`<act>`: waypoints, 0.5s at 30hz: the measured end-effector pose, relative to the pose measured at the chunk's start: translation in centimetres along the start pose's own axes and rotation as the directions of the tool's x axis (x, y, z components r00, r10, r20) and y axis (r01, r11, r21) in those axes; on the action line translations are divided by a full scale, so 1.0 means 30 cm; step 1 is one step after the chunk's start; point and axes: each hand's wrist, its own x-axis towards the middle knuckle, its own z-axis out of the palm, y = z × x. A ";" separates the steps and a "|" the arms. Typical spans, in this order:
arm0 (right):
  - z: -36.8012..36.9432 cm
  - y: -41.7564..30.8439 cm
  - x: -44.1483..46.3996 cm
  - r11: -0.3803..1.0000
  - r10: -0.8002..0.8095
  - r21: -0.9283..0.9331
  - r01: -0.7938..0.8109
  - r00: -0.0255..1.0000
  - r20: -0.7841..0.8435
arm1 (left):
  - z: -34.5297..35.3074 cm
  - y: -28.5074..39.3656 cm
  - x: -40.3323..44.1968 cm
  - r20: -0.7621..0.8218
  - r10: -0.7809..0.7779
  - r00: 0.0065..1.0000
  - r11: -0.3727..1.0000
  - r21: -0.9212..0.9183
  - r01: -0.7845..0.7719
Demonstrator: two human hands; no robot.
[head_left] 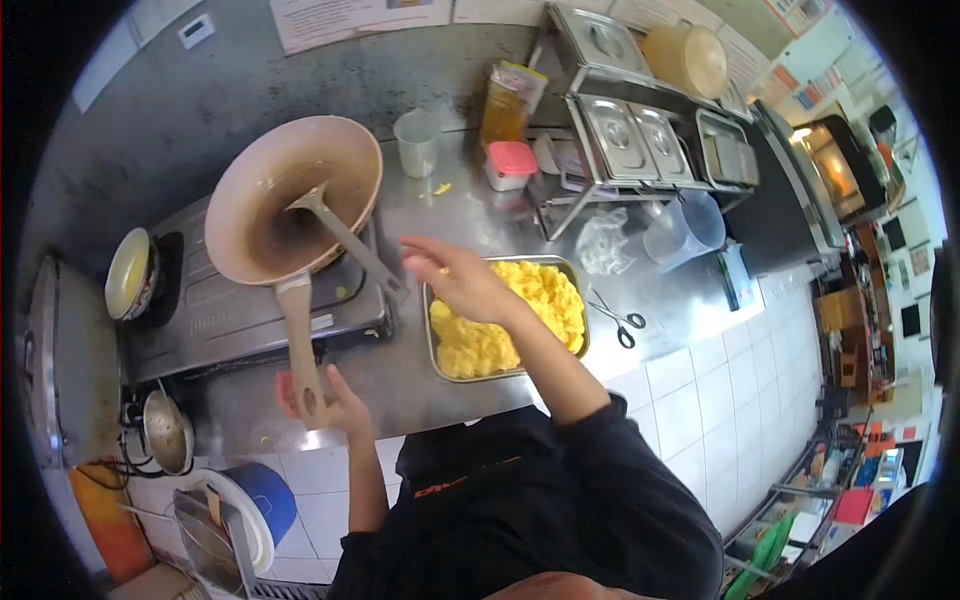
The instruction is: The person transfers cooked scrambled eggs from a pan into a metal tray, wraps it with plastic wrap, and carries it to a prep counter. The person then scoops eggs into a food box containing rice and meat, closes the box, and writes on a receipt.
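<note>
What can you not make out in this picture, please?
All in the head view:
- Part of the yellow food: behind the right hand and arm.
- Left hand: partly hidden by the wok handle.
- Wall notice: print too small, top cut off by the picture's edge.

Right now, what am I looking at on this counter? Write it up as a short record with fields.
Place: metal counter with a stove
Left hand: at the pan handle; grip partly hidden
Right hand: open, above the tray
Pan: on the stove, a long-handled utensil resting inside
Tray contents: yellow food
Right of tray: scissors
Beyond tray: clear cup, red-lidded tub
</note>
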 end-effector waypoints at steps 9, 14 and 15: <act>-0.370 0.665 -0.637 0.570 0.559 -0.129 -0.811 0.498 -0.663 | 0.143 -0.081 -0.375 0.861 -0.410 0.299 0.783 0.165 0.600; -0.268 0.781 -0.689 0.768 0.561 0.244 -0.592 0.438 -0.703 | 0.268 -0.190 -0.397 0.838 -0.542 0.058 0.557 0.307 0.772; -0.268 0.741 -0.676 0.767 0.579 0.274 -0.581 0.442 -0.685 | 0.275 -0.167 -0.388 0.825 -0.558 0.092 0.516 0.258 0.817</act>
